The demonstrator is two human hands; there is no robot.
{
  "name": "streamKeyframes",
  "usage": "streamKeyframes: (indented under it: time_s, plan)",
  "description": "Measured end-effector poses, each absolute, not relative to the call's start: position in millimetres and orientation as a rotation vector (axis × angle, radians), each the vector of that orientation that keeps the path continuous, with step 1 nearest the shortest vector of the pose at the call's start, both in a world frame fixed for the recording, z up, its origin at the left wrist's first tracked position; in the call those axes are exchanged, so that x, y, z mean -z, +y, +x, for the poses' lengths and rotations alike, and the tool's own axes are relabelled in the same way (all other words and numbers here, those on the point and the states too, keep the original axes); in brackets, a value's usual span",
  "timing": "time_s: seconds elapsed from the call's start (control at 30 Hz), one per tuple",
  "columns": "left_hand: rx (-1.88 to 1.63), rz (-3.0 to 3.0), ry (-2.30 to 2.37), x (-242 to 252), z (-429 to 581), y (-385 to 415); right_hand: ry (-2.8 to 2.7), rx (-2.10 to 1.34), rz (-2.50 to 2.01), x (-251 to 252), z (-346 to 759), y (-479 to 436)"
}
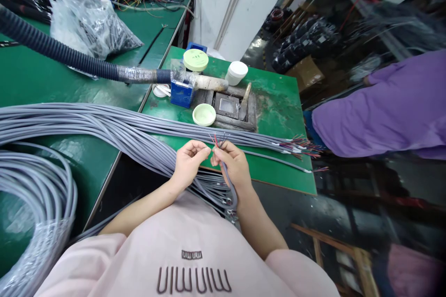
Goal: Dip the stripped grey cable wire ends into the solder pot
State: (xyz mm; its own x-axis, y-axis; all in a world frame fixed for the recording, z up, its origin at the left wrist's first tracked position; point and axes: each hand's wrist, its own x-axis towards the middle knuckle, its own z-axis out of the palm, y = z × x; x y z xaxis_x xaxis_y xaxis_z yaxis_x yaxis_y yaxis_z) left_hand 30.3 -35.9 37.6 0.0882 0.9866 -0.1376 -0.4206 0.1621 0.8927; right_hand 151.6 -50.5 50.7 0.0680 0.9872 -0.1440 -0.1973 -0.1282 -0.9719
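Observation:
My right hand [232,162] is closed round the end of a grey cable [230,188]. Thin coloured wires [216,141], red and dark among them, fan out above its fingers. Just to the left, my left hand [191,160] has thumb and forefinger pinched together close to those wires; whether a wire is between them is too small to see. Behind both hands runs a bundle of grey cables [149,123], its stripped ends [299,146] lying to the right. One separate cable [278,161] lies nearer the front edge.
A solder pot [228,104] sits on the green table [278,102], beneath a fume hose [101,68]. Around it stand a pale dish [204,114], a white jar [237,72] and a green-lidded tub [195,59]. Coiled cable [38,195] lies left. A person in purple [379,106] is at right.

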Motion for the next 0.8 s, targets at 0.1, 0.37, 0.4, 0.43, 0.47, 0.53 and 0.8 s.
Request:
streamKeyframes:
  time_s: [0.1, 0.37, 0.4, 0.43, 0.47, 0.53, 0.8]
  plan:
    - [-1.258, 0.786, 0.891, -38, 32, -34, -1.040, -1.229, -1.244, -54, 154, -44]
    - [-1.355, 1.126, 1.033, -28, 21, -20, -1.447, -0.747, -1.475, -82, 170, 10]
    - [-1.371, 1.224, 1.069, -24, 18, -18, -1.496, -0.686, -1.499, -82, 173, 21]
    - [-1.381, 1.323, 1.095, -19, 16, -16, -1.550, -0.639, -1.523, -81, 175, 33]
    - [-1.384, 1.421, 1.112, -15, 15, -15, -1.609, -0.601, -1.550, -79, 177, 44]
    - [-1.373, 1.603, 1.118, -7, 13, -14, -1.740, -0.532, -1.620, -74, 178, 63]
    - [-1.326, 1.872, 1.098, -1, 14, -15, -2.114, -0.352, -1.890, -62, 169, 95]
